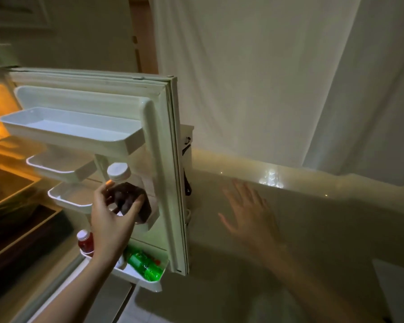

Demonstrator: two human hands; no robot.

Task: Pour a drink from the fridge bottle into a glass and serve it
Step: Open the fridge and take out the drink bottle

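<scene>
A clear bottle (128, 194) with a white cap and dark drink stands in a shelf of the open fridge door (170, 173). My left hand (112, 220) wraps around its dark lower body, thumb on the left side and fingers across the front. My right hand (250, 213) hovers flat, fingers spread and blurred, over the pale counter (324, 229) to the right of the door, holding nothing. No glass is in view.
The door's bottom shelf holds a red bottle (85, 241) and a green bottle (145, 264). Its upper shelves (68, 129) hold nothing. The lit fridge interior (7, 183) lies at left. A white curtain (278, 78) hangs behind the counter.
</scene>
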